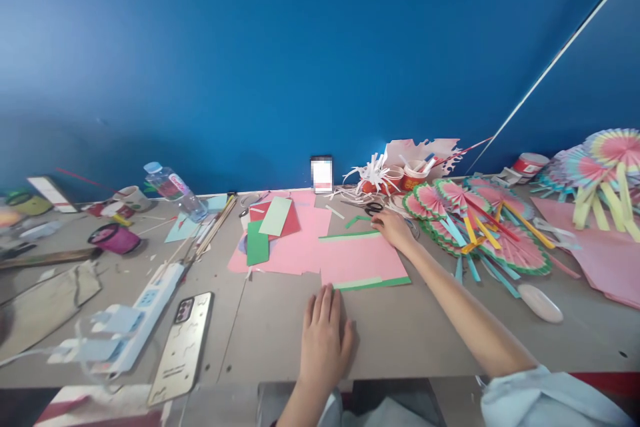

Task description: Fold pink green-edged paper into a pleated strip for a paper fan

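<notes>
My left hand [324,337] lies palm down on the table, fingers stretched out. Its fingertips are at the near left corner of a pink paper sheet [357,259] that has green strips along its far and near edges. A pale green strip [357,283] lies along the near one. Reaching across to the sheet's far right corner, my right hand [394,230] is palm down with its fingers extended, and nothing shows in its grasp. Just beyond its fingertips are black-handled scissors [374,208] and green paper scraps [356,220].
Pink, red and green papers [300,250] lie left of the sheet. Folded paper fans [480,213] are heaped at right, near a white oval object [540,303]. At left are a phone [183,347], a power strip [143,320] and a bottle [176,191]. A blue wall [300,67] stands behind.
</notes>
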The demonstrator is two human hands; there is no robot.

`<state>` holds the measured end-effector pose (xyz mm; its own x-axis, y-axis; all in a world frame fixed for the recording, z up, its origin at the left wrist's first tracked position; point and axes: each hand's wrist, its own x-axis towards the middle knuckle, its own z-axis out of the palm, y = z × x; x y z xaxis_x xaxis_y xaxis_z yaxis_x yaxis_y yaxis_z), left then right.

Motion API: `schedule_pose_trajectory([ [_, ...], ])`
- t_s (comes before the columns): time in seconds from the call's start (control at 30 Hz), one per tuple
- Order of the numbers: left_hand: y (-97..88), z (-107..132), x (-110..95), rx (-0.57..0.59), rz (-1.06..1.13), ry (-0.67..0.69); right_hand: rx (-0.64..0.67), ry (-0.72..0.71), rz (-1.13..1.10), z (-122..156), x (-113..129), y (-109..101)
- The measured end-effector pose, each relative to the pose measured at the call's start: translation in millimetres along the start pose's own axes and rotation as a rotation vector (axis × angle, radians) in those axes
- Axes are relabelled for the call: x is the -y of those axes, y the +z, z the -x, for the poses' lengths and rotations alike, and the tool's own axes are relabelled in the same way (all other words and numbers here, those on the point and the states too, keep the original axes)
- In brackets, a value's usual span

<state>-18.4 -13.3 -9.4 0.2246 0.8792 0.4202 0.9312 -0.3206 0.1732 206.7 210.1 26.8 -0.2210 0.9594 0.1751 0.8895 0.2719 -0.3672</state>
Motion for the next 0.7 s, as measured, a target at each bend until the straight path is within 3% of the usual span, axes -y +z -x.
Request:
schedule_pose_trajectory([
  [0.27,-1.9,-1.5,-0.9,0.019,-0.003,-0.011,-0.028,-0.008,-0.078,-2.4,6.5,-8.2],
  [0.4,-2.9,-1.8,-3.0,0.008,0.012,-0.038,-0.067,-0.060,-0.462,13.8,18.2,-27.5],
  [0.5,-3.4,-2.0,-2.8,-0.004,0.017,-0.039,0.182,0.015,-0.689,33.7,24.2,-40.2],
  [0.6,-4.2,-5.1,-3.9,0.014,0.038,-0.007,0.511,0.112,-0.713,52.0,23.0,-42.7],
  [0.7,-4.5,-12.8,-10.5,0.049,0.098,0.055,0.649,0.139,-0.667,62.6,15.3,-34.5],
])
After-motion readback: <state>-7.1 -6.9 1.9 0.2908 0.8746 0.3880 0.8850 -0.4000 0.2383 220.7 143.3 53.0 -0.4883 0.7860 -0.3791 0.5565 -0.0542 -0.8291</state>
